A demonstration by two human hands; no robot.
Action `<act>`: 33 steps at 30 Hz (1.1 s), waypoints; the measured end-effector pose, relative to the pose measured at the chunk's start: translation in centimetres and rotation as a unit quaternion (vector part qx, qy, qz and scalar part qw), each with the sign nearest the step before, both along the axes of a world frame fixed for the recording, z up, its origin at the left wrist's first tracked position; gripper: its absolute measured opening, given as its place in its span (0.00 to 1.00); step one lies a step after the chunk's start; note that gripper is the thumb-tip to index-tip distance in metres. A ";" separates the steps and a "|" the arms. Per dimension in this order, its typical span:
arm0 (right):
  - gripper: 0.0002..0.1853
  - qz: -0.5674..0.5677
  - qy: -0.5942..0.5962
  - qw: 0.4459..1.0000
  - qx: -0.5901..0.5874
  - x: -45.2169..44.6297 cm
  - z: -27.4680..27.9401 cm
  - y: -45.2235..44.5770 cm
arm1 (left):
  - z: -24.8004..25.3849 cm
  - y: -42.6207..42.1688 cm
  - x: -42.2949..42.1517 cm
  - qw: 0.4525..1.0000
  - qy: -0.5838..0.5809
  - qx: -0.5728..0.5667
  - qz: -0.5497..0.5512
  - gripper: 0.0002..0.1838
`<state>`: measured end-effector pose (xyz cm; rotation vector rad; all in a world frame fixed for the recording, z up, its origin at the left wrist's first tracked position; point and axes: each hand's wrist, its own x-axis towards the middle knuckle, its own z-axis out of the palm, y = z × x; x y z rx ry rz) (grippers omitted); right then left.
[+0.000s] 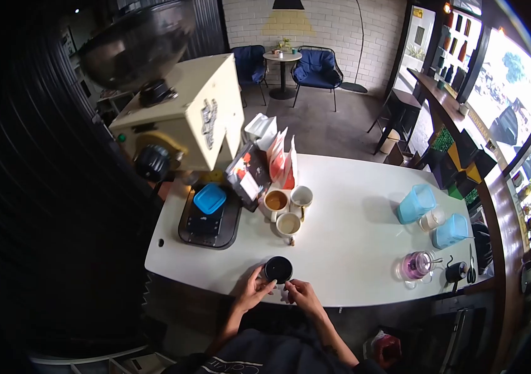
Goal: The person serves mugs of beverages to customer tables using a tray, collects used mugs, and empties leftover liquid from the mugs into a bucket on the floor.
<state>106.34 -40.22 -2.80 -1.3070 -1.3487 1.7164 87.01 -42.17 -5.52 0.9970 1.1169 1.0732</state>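
Note:
Near the front edge of the white table, a round black cup [278, 268] has its dark inside facing up. My left hand [255, 290] wraps the cup's left side, its thumb along the near rim. My right hand [302, 295] has its fingers curled in a pinch at the cup's lower right; the exact spot they grip is hidden. Beyond the cup stand three mugs close together: one with brown liquid [275, 201], a pale one [301, 197] at its right, and a nearer one with light beige contents [288, 224].
A large cream coffee grinder [181, 115] stands on the left above a black tray [208, 232] with a blue container [210, 198]. Red-and-white bags [283, 163] are behind the mugs. Right: blue pitchers [416, 204], a glass of purple liquid [415, 266], a black kettle [456, 271] and scissors [472, 265].

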 end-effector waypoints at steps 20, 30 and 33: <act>0.19 0.211 0.014 0.977 0.038 -0.7 -2.7 8.0 | 0.0 5.0 2.1 0.955 0.225 0.027 0.189 0.44; 0.18 0.201 0.003 0.979 -0.015 2.7 0.0 9.7 | 4.7 8.5 3.0 0.857 0.487 0.087 0.146 0.50; 0.17 0.185 -0.012 0.983 -0.015 5.8 0.4 10.5 | 3.5 8.8 2.7 0.868 0.469 0.080 0.140 0.50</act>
